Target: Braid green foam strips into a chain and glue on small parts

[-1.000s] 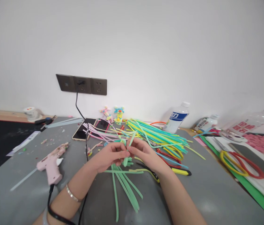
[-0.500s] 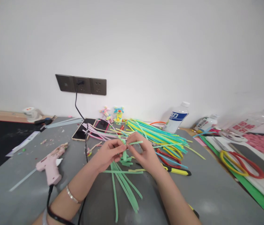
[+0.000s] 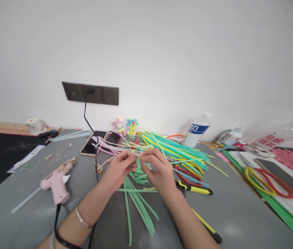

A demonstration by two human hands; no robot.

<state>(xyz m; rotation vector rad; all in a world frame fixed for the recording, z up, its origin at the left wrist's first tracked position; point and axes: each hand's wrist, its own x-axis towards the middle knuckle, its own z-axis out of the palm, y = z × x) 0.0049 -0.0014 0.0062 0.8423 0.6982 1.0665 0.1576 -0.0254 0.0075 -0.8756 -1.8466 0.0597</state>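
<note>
Between my fingertips is a small green pipe cleaner piece (image 3: 138,163), partly hidden by the fingers. My left hand (image 3: 120,170) pinches it from the left, thumb against forefinger. From the other side my right hand (image 3: 160,170) is closed on it too, fingertips close to the left thumb. Short coiled green pieces (image 3: 139,177) lie on the table just below the hands. Nearer to me, long green pipe cleaners (image 3: 139,209) fan out across the grey surface. A bundle of yellow and turquoise pipe cleaners (image 3: 177,148) lies beyond my right hand.
A pink glue gun (image 3: 58,181) with a black cord rests at left. Yellow-black pliers (image 3: 197,189) lie right of my right forearm. Two phones (image 3: 90,147), small figures (image 3: 132,127) and a bottle (image 3: 197,130) stand or lie toward the wall. Scissors (image 3: 259,181) are far right.
My right hand has turned and drawn its fingers closer to the left. The green end that stuck out across the right fingers no longer shows there. More of the pliers is uncovered.
</note>
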